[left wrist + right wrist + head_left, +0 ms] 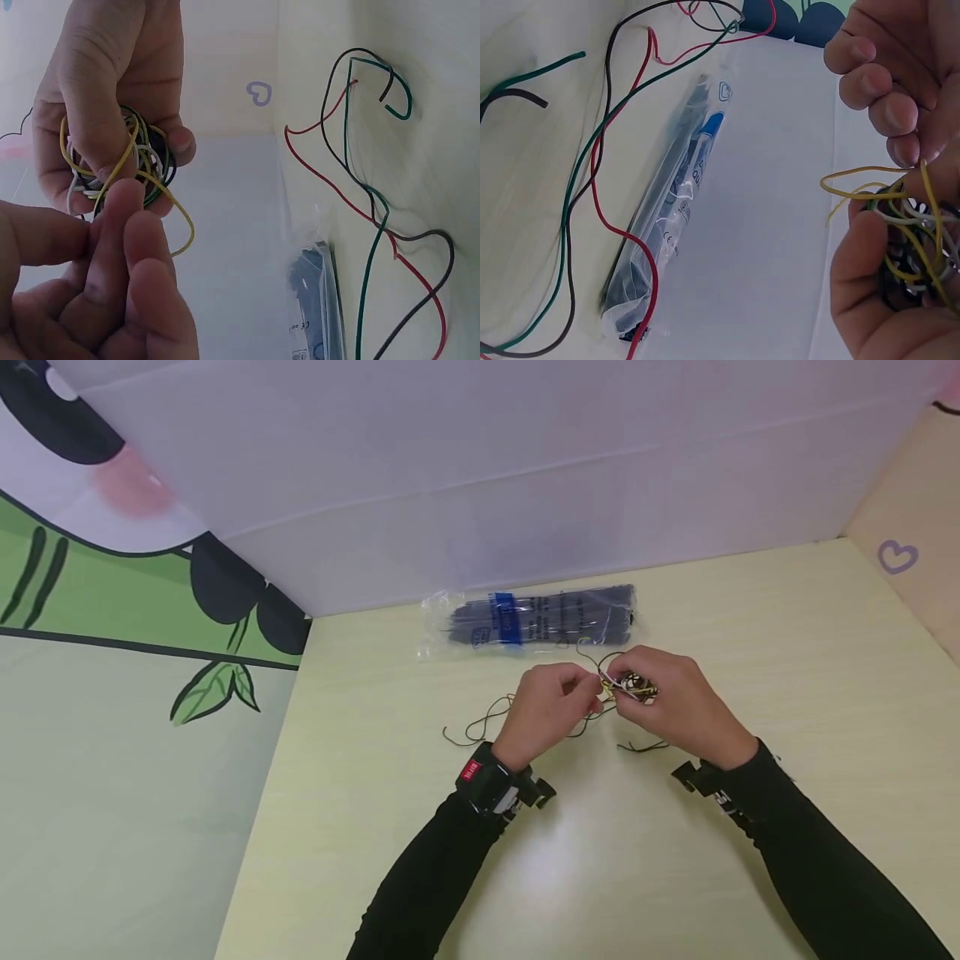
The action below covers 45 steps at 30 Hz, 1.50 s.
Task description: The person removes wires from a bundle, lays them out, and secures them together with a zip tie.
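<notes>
Right grip (671,697) holds tangled wire bundle (639,687); left grip (551,706), just beside, pinches yellow wire (933,202). Beyond both grips: plastic packet (555,617) on desk (585,877).

Pale yellow, faintly grained counter (322,827) across lower centre and right of head view. White-lilac backdrop (510,452) along top, meeting counter's far edge; long crease (435,491) slanting up to the right. Printed panel (97,793) at left: black oval (56,431) and pink blush (135,485) upper left, green band (97,589) below, dark rounded shapes (227,583) by the backdrop, leaf sprig (206,693) underneath, pale grey-green lower left. Peach panel (915,510) at right edge, with purple heart (897,557). Soft glare (555,852) on counter, lower centre.
</notes>
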Each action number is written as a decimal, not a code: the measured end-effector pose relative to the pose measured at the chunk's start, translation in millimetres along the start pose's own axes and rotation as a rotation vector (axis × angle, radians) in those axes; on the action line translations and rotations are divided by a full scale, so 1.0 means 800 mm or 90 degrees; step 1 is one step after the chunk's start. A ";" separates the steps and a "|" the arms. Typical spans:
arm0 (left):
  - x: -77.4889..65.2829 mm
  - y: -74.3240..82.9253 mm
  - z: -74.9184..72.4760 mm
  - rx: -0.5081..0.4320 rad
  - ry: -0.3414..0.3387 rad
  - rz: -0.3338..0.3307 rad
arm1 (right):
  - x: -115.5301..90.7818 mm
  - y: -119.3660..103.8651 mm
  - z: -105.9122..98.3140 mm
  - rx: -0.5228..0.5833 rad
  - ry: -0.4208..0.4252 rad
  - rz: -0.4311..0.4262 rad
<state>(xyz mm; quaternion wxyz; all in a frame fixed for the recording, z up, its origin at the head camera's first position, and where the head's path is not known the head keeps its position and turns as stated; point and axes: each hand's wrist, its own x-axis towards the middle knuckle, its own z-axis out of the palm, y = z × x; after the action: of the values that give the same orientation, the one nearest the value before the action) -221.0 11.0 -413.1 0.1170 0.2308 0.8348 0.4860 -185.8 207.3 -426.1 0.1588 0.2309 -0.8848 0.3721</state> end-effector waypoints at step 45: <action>-0.031 0.005 -0.139 -0.565 0.418 0.188 | -0.054 0.043 -0.100 -0.146 0.165 0.017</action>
<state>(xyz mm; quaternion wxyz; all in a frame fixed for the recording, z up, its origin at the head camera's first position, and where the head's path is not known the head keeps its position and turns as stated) -245.3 -83.8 -354.6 -0.1320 0.1106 0.5021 0.8475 -159.2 299.3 -412.2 0.2923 0.1496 -0.8965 0.2976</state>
